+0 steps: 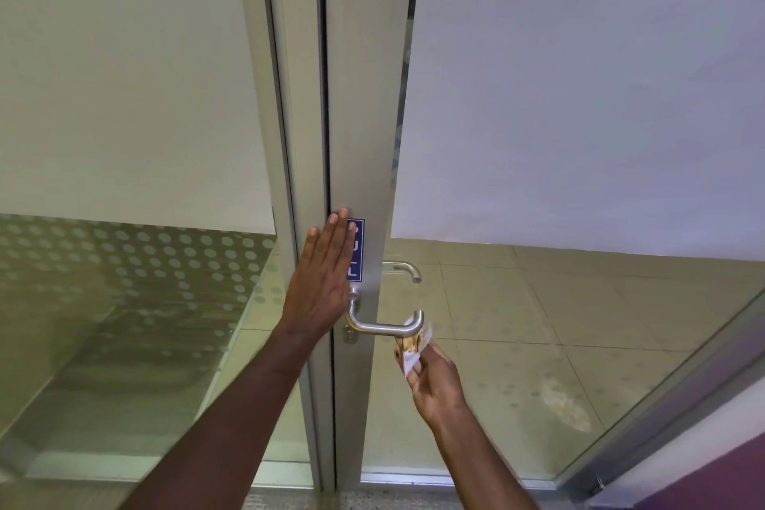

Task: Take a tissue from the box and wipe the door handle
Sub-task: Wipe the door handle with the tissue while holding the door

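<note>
A metal lever door handle (378, 326) sticks out from the aluminium frame of a glass door (360, 137). My right hand (434, 379) grips a crumpled white tissue (415, 344) with brownish marks and holds it against the underside of the handle's right end. My left hand (327, 273) lies flat with fingers together on the door frame, just left of the handle, partly covering a blue PULL sticker (357, 250). No tissue box is in view.
A second handle (407, 269) shows through the glass on the door's far side. Frosted glass panels flank the frame on both sides. A tiled floor (538, 323) lies beyond the glass, and a purple wall edge (712, 472) stands at the lower right.
</note>
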A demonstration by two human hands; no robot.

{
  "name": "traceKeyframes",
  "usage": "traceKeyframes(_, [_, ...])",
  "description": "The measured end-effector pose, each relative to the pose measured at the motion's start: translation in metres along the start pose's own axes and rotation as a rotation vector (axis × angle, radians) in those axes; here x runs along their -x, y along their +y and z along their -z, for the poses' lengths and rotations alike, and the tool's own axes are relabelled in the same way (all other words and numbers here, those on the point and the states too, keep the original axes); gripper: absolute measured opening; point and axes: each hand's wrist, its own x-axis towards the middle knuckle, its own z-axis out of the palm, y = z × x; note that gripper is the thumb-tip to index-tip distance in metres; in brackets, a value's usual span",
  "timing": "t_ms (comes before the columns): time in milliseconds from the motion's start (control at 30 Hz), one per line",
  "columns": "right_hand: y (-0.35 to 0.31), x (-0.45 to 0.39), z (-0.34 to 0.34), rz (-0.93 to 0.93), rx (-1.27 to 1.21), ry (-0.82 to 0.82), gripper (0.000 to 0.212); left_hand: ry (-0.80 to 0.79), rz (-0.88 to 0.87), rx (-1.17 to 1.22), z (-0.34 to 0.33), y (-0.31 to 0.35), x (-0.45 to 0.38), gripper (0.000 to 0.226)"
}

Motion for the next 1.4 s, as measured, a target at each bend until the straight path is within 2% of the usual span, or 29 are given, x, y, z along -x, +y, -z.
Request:
traceKeyframes(67, [-0.001,0.008,0.017,0.087,0.213,0.023,0.02,0.006,-0.002,-0.003,0.0,0.0,0.0,0.077])
traceKeyframes(167, [-0.018,0.015,0.028,0.379,0.515,0.094,0.016,0.025,0.002,0.008,0.001,0.002,0.0,0.076])
traceKeyframes(367, [-0.043,0.016,-0.011,0.744,0.915,-0.022,0.013,0.037,0.007,0.013,0.001,0.003,0.0,0.076])
traceKeyframes(533, [-0.042,0.004,-0.017,1.06,1.434,0.094,0.009,0.011,0.012,-0.005,0.0,0.003,0.001,0.077])
traceKeyframes(700, [-0.042,-0.003,-0.015,1.194,1.667,0.112,0.008,0.014,0.005,-0.033,0.0,0.001,0.002,0.076])
traceKeyframes(900, [-0.053,-0.012,-0.01,1.308,1.766,-0.087,0.011,0.032,0.006,-0.046,0.001,0.002,0.002,0.077])
traceKeyframes(967, [-0.06,-0.016,-0.007,1.378,1.824,-0.219,0.011,0.032,0.004,-0.044,0.002,0.003,0.001,0.077])
traceKeyframes(1033, [-0.069,-0.02,0.0,1.408,1.914,-0.396,0.024,0.033,0.002,-0.043,0.002,0.003,0.001,0.076])
traceKeyframes(1133, [-0.09,-0.026,0.009,1.358,2.058,-0.652,0.036,0.029,-0.007,-0.053,0.001,0.001,0.001,0.077])
traceKeyframes(1200, [-0.104,-0.029,0.007,1.341,2.173,-0.766,0.039,0.03,-0.011,-0.061,0.001,0.0,0.001,0.077])
traceKeyframes(1300, [-0.109,-0.034,-0.006,1.394,2.288,-0.844,0.037,0.044,-0.012,-0.064,0.002,0.001,0.001,0.077])
traceKeyframes(1400, [-0.088,-0.033,-0.014,1.487,2.244,-0.79,0.027,0.074,-0.033,-0.1,0.002,-0.002,0.002,0.076])
